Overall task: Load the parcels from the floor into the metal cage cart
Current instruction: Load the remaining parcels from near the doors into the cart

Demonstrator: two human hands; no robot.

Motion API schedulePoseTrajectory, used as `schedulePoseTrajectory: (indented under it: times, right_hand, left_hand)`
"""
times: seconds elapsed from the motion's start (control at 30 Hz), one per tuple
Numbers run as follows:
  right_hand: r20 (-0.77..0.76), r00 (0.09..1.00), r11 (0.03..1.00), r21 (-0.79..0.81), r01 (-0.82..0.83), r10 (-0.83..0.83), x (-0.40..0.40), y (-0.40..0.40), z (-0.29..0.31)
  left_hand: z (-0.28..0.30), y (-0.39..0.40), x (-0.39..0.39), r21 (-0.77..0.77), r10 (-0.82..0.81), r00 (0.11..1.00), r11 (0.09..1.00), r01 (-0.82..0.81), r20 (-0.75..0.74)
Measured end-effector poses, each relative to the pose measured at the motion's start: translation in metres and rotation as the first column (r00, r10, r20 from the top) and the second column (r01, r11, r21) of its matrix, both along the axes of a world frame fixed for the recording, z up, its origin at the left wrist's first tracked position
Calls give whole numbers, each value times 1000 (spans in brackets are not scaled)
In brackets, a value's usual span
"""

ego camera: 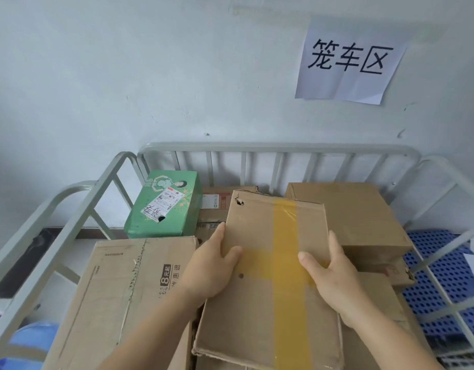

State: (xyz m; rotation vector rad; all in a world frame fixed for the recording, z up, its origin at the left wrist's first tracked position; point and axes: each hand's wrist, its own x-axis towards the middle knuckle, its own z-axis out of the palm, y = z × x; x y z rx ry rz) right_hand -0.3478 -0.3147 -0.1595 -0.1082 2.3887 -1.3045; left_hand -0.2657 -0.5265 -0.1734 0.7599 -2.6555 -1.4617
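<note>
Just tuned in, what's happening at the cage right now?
A person is loading parcels into the grey metal cage cart. Both hands have a grip on a flat brown cardboard box crossed with yellow tape: the left hand on its left edge, the right hand on its right edge. The box sits tilted above other cardboard boxes already in the cart, including a green printed carton at the back left. Whether it rests on them is unclear.

The taped parcel [270, 263] hides both hands' fingers [219, 233] beneath it.

Parcel depot: cage cart [278, 148] of boxes, wall sign [349, 61].
</note>
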Motion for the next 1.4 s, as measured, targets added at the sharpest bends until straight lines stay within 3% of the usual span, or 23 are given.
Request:
schedulePoseTrajectory:
  times: [0.27, 0.5, 0.7, 0.93, 1.23, 1.33, 1.4]
  right_hand:
    - [-141, 990, 993, -119, -20, 3, -119, -77, 15]
    - [-142, 988, 988, -136, -73, 54, -194, -148, -12]
    - [-50, 991, 990, -69, -125, 122, -222, -185, -66]
    - [95, 984, 989, -15, -149, 149, -227, -201, -128]
    - [108, 975, 977, 70, -201, 193, -223, -205, -155]
    - [-3, 946, 923, 221, -316, 325, -212, -199, -148]
    - [-2, 870, 814, 355, -460, 493, -193, -195, -138]
  left_hand:
    - [35, -58, -102, -27, 136, 980, 990, -142, -146]
    - [12, -117, -169, -24, 237, 967, 970, -241, -95]
    - [-42, -146, -193, -64, 277, 959, 960, -273, 66]
    - [-100, -151, -195, -153, 236, 936, 968, -201, 260]
    - [-119, -144, -188, -349, 83, 933, 936, 47, 350]
    - [-119, -152, -180, -489, 54, 905, 854, 177, 422]
    - [-119, -158, -171, -516, 100, 864, 834, 198, 493]
